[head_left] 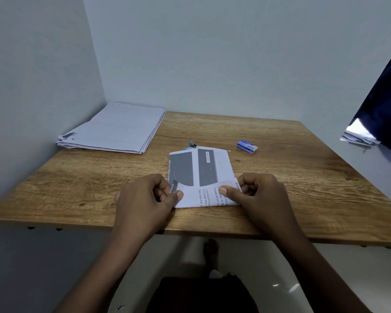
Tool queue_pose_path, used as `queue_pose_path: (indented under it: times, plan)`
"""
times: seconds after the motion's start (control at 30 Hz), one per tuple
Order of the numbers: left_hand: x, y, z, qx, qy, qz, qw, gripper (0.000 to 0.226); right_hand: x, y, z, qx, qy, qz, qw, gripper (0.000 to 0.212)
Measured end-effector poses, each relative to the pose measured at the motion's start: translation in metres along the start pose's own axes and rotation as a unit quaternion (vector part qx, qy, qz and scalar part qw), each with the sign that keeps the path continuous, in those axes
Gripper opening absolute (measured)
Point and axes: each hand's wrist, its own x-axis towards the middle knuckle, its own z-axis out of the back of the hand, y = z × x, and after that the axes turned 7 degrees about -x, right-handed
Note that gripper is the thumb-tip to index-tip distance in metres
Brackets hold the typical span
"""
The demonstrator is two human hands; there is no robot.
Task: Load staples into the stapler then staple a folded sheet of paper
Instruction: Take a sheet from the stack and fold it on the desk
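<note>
A printed sheet of paper (201, 175), grey blocks and upside-down text on it, is laid folded at the centre of the wooden tabletop (303, 177). Its lower corners are pinched by the left hand (145, 197) and right hand (257, 193). A blue stapler (192, 145) is mostly hidden behind its top edge, with a staple box (247, 146) to the right. A paper stack (115, 129) is seen upper left.

I sat in a plain office corner: a wood-grain bench (280, 168) pushed against bare pale walls (212, 53), a stack of printed paper (115, 129) at its far left, a small box of staples (247, 146) lying nearby.
</note>
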Motion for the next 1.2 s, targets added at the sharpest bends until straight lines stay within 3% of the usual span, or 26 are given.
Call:
queue_pose_path:
  times: [0.13, 0.53, 0.67, 0.83, 1.0, 1.2]
  plan:
    - [-0.006, -0.003, -0.001, 0.008, -0.023, 0.002, 1.000, 0.025, -0.002, 0.003, -0.002, -0.015, -0.010, -0.015, 1.000, 0.025]
    - [-0.015, -0.001, -0.008, 0.063, -0.060, 0.000, 0.996, 0.031, -0.002, 0.010, -0.009, -0.053, -0.024, -0.065, 0.996, 0.031]
    - [-0.024, 0.003, -0.010, 0.141, -0.058, -0.058, 0.987, 0.018, -0.004, 0.013, -0.010, -0.052, -0.028, -0.076, 0.995, 0.030]
    - [-0.029, 0.009, -0.015, 0.142, -0.075, -0.162, 0.974, 0.014, -0.007, 0.016, -0.010, -0.055, -0.037, -0.081, 0.995, 0.027]
    - [-0.039, 0.002, -0.032, 0.141, 0.039, -0.274, 0.951, 0.033, -0.008, 0.016, -0.007, -0.048, -0.045, -0.079, 0.995, 0.025]
    - [-0.041, -0.004, -0.027, 0.168, 0.132, -0.260, 0.942, 0.048, -0.008, 0.012, -0.003, -0.041, -0.035, -0.079, 0.995, 0.023]
